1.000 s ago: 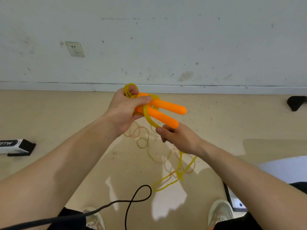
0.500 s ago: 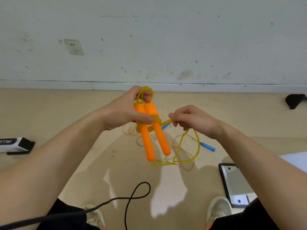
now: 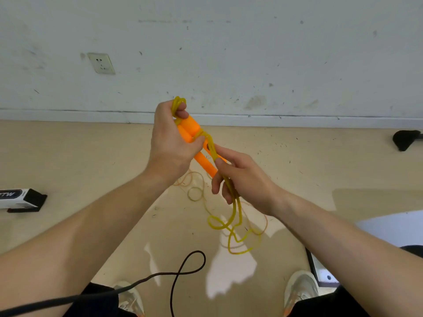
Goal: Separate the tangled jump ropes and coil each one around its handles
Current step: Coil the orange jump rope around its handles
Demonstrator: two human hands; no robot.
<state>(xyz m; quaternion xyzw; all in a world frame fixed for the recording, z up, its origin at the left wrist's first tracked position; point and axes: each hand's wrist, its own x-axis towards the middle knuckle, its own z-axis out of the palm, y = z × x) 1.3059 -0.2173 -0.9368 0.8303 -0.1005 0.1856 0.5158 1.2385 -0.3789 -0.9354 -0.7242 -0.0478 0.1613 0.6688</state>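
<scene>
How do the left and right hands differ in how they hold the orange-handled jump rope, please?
The left hand grips both orange handles together; the right hand holds the yellow rope. The left hand sits higher, the right hand lower, with loose loops hanging beneath it. Both grip parts of one jump rope.

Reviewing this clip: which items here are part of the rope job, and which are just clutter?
In the job: orange handles, gripped by the left hand; yellow rope, held in the right hand.
Lying about: black cable, black-and-white box, wall socket.
</scene>
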